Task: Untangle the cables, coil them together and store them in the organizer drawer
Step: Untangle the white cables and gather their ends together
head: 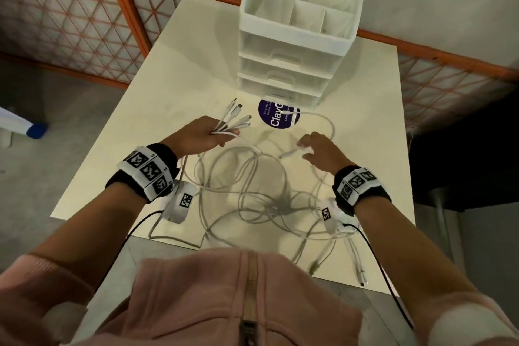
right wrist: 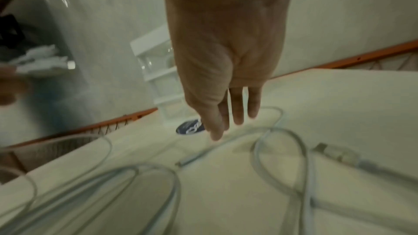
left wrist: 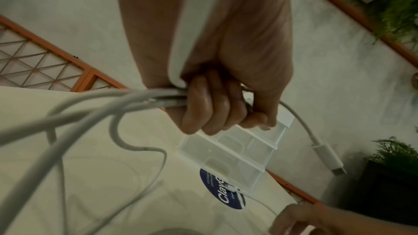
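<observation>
My left hand (head: 200,135) has its grip curled around a bundle of white cable ends (head: 235,121), the plugs fanning out toward the upper middle of the frame. My right hand (head: 323,150) hovers with straight, loose fingers over a loose plug (head: 289,154); through the blur it seems not quite touching. The remaining cables (head: 252,196) sprawl tangled across the surface (head: 174,70) at centre. The organizer (head: 297,31) stands at upper centre, drawers closed, beside a round blue sticker (head: 276,118).
</observation>
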The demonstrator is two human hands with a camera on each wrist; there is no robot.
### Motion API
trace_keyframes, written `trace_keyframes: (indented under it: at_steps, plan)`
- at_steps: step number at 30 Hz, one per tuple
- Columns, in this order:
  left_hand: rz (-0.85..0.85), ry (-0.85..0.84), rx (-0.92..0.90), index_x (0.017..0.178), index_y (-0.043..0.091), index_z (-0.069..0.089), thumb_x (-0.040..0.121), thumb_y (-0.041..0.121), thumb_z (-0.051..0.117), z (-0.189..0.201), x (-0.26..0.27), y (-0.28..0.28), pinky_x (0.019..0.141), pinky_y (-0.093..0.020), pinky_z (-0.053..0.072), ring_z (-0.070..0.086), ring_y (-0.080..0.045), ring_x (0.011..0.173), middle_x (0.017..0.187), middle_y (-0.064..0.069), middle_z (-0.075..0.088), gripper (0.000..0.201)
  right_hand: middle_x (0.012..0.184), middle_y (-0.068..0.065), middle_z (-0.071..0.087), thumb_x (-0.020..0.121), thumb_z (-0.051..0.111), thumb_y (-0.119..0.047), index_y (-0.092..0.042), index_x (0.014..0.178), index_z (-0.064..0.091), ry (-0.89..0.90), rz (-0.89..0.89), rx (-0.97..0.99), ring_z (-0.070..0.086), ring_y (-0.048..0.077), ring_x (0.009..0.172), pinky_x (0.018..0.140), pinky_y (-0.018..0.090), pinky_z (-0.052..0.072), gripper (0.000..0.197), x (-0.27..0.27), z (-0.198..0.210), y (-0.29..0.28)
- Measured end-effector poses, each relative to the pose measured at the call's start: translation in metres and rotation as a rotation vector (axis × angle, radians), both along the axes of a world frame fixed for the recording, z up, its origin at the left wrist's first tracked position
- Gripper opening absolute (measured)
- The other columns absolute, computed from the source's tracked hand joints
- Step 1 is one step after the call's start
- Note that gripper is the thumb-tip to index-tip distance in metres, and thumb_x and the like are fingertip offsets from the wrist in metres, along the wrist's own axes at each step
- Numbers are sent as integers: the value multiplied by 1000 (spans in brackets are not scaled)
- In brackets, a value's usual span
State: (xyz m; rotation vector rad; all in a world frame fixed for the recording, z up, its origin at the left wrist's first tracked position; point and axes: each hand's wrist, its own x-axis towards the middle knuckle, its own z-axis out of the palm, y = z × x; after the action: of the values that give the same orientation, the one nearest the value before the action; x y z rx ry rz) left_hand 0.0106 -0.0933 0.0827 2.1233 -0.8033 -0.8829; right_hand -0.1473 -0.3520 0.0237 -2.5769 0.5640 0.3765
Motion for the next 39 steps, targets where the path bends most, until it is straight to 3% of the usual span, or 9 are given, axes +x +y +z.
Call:
trace_keyframes:
  at_steps: [2,5,10,13,16,24,31,34,39]
  plan:
    - [19,53,-26,78,0,62,83,40,66,0,-1,-1,64,-29,33,41,-15,64,69,-5,48,40,129,10,51,87,61,-9,-14,129,51,70,33,-125,45,30,122,101,41,33,44,6,-13,7]
    - [54,83,-42,62,13,47,87,27,64,5,-4,-1,48,-20,26,31,-7,47,56,5,35,33,125,7,54,88,59,-16,-18,120,53,125,29,-237,45,28,120,98,41,27,32,6,-21,12]
    - [150,213,-129,53,19,32,96,33,45,10,-5,-10,37,-17,18,19,-7,36,42,12,25,48,98,11,61,88,62,-17,-8,95,67,-31,-116,48,60,27,96,82,32,41,12,15,9,4]
    - [169,287,-238,61,20,30,100,37,37,13,-8,-19,37,-15,17,17,-5,39,44,14,24,43,85,5,60,85,67,-16,-9,90,66,-326,-214,279,55,14,71,66,21,39,8,26,54,13]
    - [177,325,-348,67,19,31,100,38,36,19,-16,-30,39,-14,20,18,-3,41,50,13,24,39,85,11,64,84,69,-14,-15,86,64,-483,-226,505,56,15,71,68,22,45,6,34,93,30]
    - [68,326,-525,83,23,44,103,27,28,35,-45,-47,51,-19,24,23,-4,51,64,6,26,26,70,8,62,81,70,0,-3,90,58,-604,-290,813,62,7,56,58,22,54,15,34,124,78]
    - [92,335,-604,80,27,47,104,24,29,34,-53,-40,54,-23,23,23,-8,55,70,2,32,30,70,8,55,73,78,-3,-10,79,43,-650,-394,829,65,15,56,56,24,56,36,32,126,87]
    - [120,363,-610,81,29,49,103,23,32,35,-52,-38,53,-19,27,27,-7,56,69,6,36,29,77,6,52,78,75,-17,-12,82,41,-579,-410,805,65,18,63,63,26,58,35,31,124,91]
    - [160,213,-619,79,21,45,103,29,30,39,-45,-39,64,-18,42,50,1,62,69,14,51,29,89,5,62,94,45,-47,-14,105,45,-105,-103,845,67,17,77,80,33,55,35,19,109,93]
